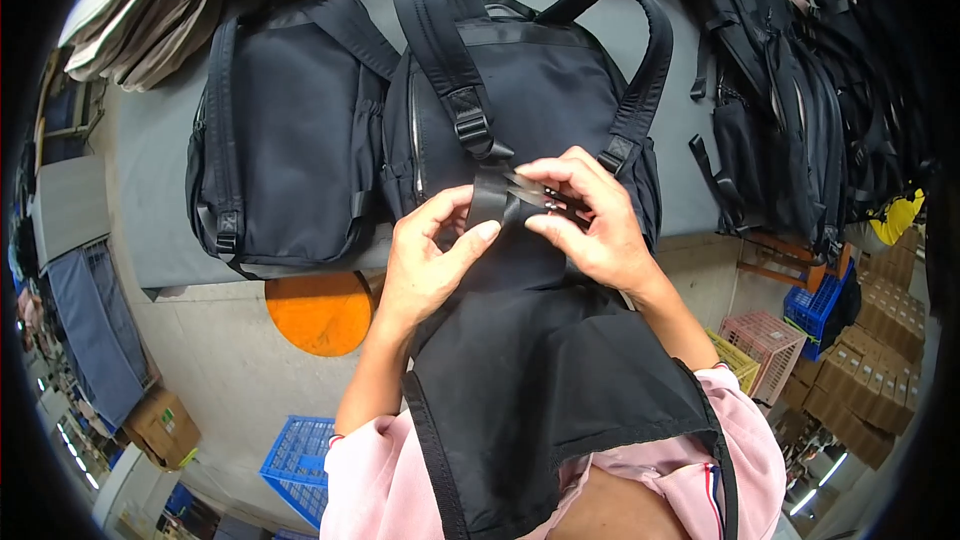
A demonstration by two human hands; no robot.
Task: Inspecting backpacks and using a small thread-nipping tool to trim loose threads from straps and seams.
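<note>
A black backpack point(545, 80) lies back-side up on the grey table point(150, 180), straps toward me. My left hand point(425, 255) pinches a black webbing strap point(490, 198) hanging from the left shoulder strap. My right hand point(590, 215) holds small metal snips point(535, 190) against that strap's end. Both hands are over the backpack's lower edge. A black apron point(540, 380) covers my lap below them.
A second black backpack point(285, 135) lies to the left, more black bags point(790, 90) to the right, beige fabric point(150, 10) at the back left. Below the table are an orange round stool point(320, 310), blue crates point(295, 465), pink and yellow crates point(765, 345), cardboard boxes point(875, 380).
</note>
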